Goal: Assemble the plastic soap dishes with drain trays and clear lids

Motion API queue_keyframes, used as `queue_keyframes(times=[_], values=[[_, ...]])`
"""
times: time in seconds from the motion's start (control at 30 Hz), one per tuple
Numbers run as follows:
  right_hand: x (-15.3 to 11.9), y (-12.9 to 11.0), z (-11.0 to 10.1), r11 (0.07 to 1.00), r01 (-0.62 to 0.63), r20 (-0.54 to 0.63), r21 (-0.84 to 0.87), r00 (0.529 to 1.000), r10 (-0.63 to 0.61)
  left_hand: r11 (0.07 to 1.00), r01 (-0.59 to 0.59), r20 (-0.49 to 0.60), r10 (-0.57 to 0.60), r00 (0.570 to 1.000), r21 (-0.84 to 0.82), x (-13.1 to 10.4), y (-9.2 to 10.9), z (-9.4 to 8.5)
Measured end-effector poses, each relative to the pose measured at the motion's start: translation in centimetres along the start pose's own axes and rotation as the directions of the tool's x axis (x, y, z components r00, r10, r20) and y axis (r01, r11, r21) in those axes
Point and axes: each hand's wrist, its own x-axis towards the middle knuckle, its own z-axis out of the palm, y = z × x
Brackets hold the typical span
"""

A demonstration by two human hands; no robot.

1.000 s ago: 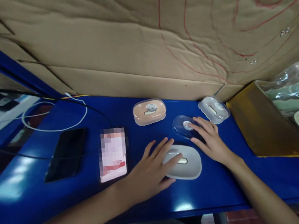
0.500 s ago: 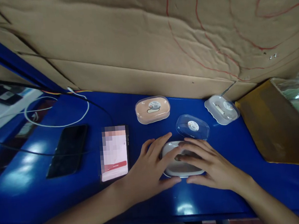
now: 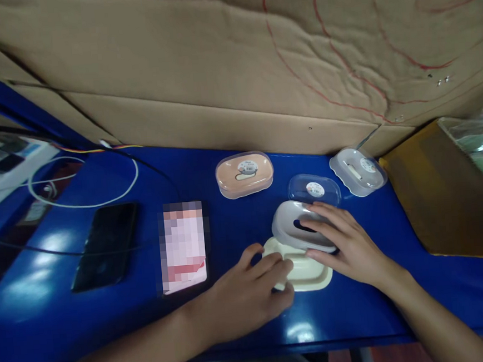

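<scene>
A grey oval dish with a dark hole in its middle is tilted over a cream oval tray. My right hand grips the grey dish at its right end, thumb in front and fingers over the top. My left hand is curled at the left end of the cream tray, its fingers over the tray and its thumb at the front edge; the exact contact is partly hidden. Just behind the grey dish lies a clear oval lid with a round label.
At the back stand a peach oval box with a clear lid and a grey one. Two phones lie left, one dark, one lit. A white cable loops behind them. A cardboard box stands right.
The grey dish has come up and away from me in my right hand, uncovering the cream tray beneath. My left hand has moved down slightly, off the grey dish, with its fingers more curled.
</scene>
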Motion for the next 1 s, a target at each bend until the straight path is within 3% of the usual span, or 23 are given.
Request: queue_keyframes(times=[0.23,0.57,0.8,0.93,1.0], values=[[0.3,0.0,0.2,1.0,-0.004,0.008,-0.029,1.0,0.004,0.985,-0.112,0.032,0.117,0.993,-0.131,0.4,0.4,-1.0],[0.1,1.0,-0.1,0.997,-0.011,0.041,-0.08,0.999,0.014,0.98,-0.081,0.093,0.1,0.991,-0.183,0.2,0.0,-1.0],[0.2,0.8,-0.5,0.995,-0.081,0.013,-0.052,0.997,0.082,0.968,0.124,0.163,-0.089,0.983,-0.22,0.1,-0.4,-0.5],[0.2,0.5,-0.5,0.996,-0.087,-0.025,0.0,0.996,0.087,0.935,0.259,0.086,-0.246,0.966,-0.242,0.1,-0.9,-0.1],[0.2,0.3,-0.3,0.997,-0.074,-0.027,0.018,0.997,0.074,0.89,0.36,0.038,-0.364,0.93,-0.279,0.1,-1.3,0.3]])
